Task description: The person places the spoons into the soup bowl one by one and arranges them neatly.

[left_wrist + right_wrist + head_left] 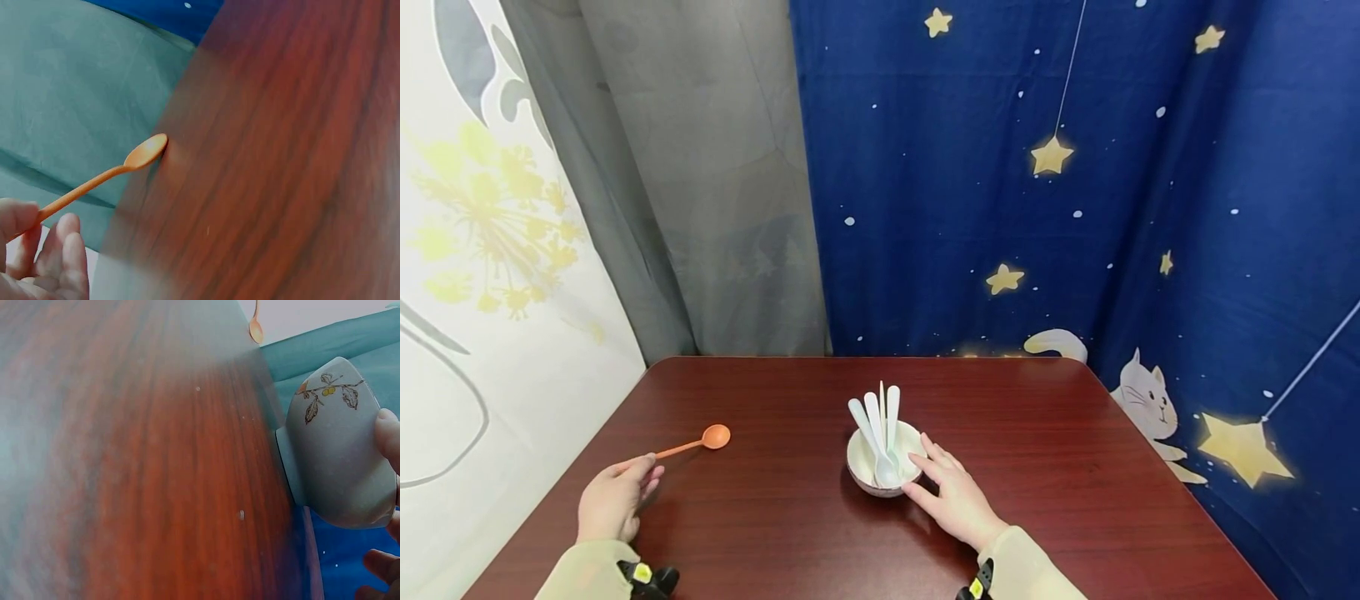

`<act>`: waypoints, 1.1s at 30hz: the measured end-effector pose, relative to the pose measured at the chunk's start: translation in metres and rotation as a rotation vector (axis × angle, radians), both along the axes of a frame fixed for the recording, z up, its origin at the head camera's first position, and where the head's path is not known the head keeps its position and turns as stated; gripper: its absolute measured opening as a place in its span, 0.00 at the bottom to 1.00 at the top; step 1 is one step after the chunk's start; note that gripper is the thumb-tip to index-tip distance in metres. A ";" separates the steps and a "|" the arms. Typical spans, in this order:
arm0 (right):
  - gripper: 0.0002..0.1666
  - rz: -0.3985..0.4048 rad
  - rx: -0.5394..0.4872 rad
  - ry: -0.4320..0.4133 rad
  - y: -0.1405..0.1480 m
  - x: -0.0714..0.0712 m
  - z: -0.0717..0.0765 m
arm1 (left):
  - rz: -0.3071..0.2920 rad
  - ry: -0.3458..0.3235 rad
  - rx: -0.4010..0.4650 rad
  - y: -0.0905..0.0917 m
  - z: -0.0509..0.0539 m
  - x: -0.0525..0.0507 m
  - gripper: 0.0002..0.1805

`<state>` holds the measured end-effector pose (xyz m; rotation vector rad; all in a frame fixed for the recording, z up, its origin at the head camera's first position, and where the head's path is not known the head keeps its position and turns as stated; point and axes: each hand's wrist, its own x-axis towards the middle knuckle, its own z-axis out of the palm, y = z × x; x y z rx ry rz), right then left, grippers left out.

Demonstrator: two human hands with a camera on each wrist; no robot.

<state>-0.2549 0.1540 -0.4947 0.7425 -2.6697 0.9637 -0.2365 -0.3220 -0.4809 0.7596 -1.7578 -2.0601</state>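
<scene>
On the left, my left hand (616, 498) pinches the end of an orange spoon (716, 437) between thumb and fingers. The left wrist view shows the handle of the spoon (84, 189) running out from the fingertips, its oval head by the table. Near the middle stands a small white bowl (862, 481), upright, holding several pale spoons (886, 472) with handles up. Loosely spread at the bowl's right rim, the fingers of my right hand (958, 502) touch it. Its outer wall bears a leafy branch pattern around the bowl (337, 456) in the right wrist view.
The dark red wooden table (775, 533) extends on all sides of the bowl. Behind it hang a grey curtain (722, 208) and a blue star-patterned curtain (940, 167). A white patterned cloth (490, 367) borders the left side.
</scene>
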 end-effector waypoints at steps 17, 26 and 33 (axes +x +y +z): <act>0.32 -0.007 0.004 0.009 0.000 0.001 0.001 | 0.210 0.213 0.288 0.013 -0.001 -0.015 0.23; 0.32 -0.004 0.006 0.002 -0.001 0.001 0.001 | 0.213 0.224 0.263 0.015 -0.003 -0.020 0.12; 0.32 -0.010 0.004 0.007 -0.001 0.000 0.001 | 0.205 0.244 0.238 0.018 0.000 -0.019 0.13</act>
